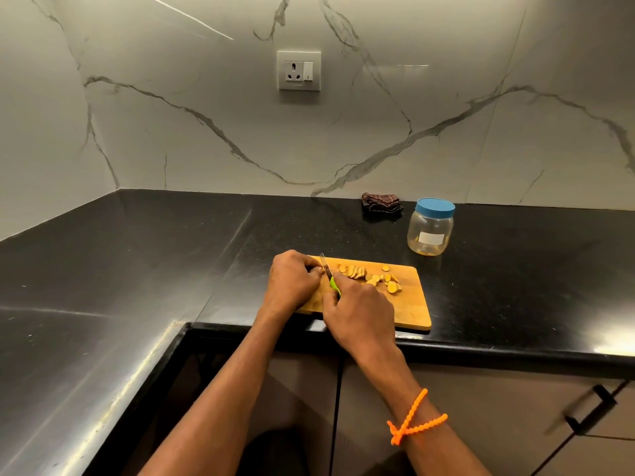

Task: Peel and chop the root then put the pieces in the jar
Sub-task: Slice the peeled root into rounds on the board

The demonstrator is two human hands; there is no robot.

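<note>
While my left hand (293,280) curls over the near-left end of the wooden cutting board (410,304), its fingertips bunched against something at the blade that I cannot make out, my right hand (360,312) grips the green handle of a small knife (328,273), whose thin blade points away from me toward twelve o'clock. Just at three o'clock of the blade lies the root (352,271), a short stub already cut into a fanned row of thin brownish slices that lean against one another. Beyond it, further toward three o'clock, the loose pieces (386,281) are scattered over the board: small round coins with bright orange-yellow faces and darker rims, some overlapping, some lying apart. The board sits at the front edge of the black desk (137,269). At two o'clock from the board, well apart from it, the jar (429,230) stands upright on the desk, clear plastic with a blue lid screwed on and a white label on its side, with a yellowish tint low inside. A folded dark cloth (381,202) lies at eleven o'clock of the jar, against the marble wall. An orange beaded band (414,419) circles my right wrist.
</note>
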